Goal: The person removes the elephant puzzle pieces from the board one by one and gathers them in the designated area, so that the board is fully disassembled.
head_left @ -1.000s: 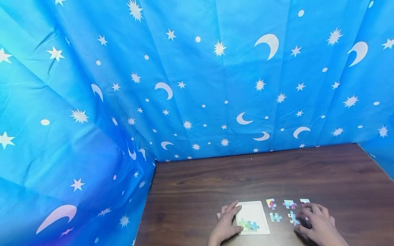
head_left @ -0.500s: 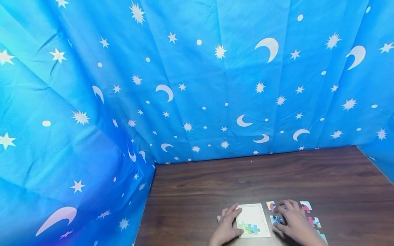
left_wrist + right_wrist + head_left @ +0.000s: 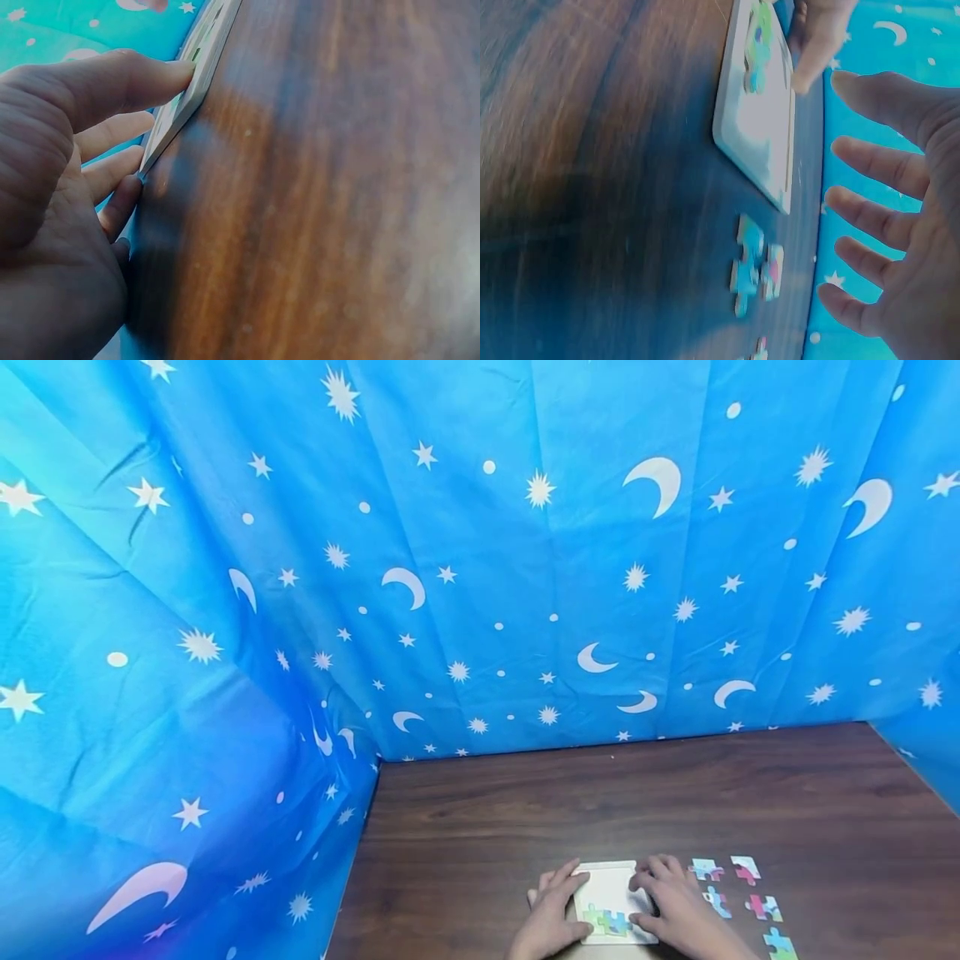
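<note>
A pale square puzzle tray lies on the table, with joined green and blue jigsaw pieces in its near-left part. My left hand holds the tray's left side; in the left wrist view its thumb presses the near edge and the other fingers lie along the side. Over the tray's right edge is my right hand. The right wrist view shows its fingers spread, with nothing between them. Two loose jigsaw pieces lie beside the tray there, hidden under the right hand in the head view.
Right of my right hand, several loose jigsaw pieces lie on the dark wooden table, among them a pink-and-blue piece and a green one. A blue curtain with moons and stars hangs behind and at the left.
My right hand has moved left, from the loose pieces on the right to the tray's right edge, uncovering those pieces. My left hand stays on the tray.
</note>
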`<move>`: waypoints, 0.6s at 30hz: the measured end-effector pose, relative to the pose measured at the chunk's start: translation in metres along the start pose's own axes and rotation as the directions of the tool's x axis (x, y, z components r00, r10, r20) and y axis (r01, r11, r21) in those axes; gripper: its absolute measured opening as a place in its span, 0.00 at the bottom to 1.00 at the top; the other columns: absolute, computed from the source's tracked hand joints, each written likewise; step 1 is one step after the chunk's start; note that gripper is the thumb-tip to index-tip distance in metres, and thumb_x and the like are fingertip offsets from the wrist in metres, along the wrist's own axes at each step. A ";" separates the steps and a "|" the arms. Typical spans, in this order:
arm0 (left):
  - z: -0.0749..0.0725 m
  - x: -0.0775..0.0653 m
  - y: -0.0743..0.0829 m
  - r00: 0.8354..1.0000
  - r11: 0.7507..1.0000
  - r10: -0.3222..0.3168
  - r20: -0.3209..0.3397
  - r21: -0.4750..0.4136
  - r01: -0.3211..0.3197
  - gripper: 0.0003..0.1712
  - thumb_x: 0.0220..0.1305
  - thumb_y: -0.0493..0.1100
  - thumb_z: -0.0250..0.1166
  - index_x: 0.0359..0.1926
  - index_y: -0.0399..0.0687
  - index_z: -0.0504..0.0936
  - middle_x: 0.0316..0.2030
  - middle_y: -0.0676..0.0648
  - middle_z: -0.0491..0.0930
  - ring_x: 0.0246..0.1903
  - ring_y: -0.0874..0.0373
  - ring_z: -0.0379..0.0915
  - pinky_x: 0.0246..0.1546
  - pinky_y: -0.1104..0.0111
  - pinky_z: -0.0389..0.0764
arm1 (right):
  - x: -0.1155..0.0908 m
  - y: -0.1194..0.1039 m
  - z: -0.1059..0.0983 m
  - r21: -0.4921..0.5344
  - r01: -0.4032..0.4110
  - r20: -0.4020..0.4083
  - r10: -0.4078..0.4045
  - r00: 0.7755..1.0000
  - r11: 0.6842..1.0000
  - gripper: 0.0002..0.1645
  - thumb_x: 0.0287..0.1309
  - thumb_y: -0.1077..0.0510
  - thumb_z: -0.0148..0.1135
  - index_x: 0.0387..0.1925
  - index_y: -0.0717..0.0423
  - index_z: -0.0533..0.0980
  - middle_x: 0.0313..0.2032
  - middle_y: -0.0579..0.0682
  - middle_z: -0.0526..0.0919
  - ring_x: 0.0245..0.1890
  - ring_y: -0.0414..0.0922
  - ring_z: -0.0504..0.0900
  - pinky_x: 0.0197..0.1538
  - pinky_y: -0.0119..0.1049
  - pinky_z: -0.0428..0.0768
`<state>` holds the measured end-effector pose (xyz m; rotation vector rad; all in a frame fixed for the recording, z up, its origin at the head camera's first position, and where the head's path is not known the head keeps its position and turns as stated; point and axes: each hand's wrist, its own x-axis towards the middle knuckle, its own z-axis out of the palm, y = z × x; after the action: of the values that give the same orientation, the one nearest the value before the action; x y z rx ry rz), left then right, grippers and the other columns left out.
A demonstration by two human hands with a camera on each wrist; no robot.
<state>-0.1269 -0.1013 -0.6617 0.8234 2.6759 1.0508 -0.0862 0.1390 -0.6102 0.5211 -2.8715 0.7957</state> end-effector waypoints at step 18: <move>-0.001 0.000 -0.003 1.000 1.000 0.007 0.021 0.011 -0.007 0.38 0.48 0.43 0.74 0.65 0.52 0.78 0.71 0.48 0.67 0.63 0.54 0.60 0.44 0.63 0.55 | 0.009 -0.008 0.031 0.010 0.098 0.038 -0.098 0.994 0.995 0.18 0.39 0.48 0.80 0.30 0.48 0.79 0.41 0.48 0.75 0.48 0.59 0.72 0.40 0.66 0.72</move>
<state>-0.1283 -0.1034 -0.6631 0.8414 2.6662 1.0241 -0.0919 0.1135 -0.6315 0.6799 -2.8524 0.7899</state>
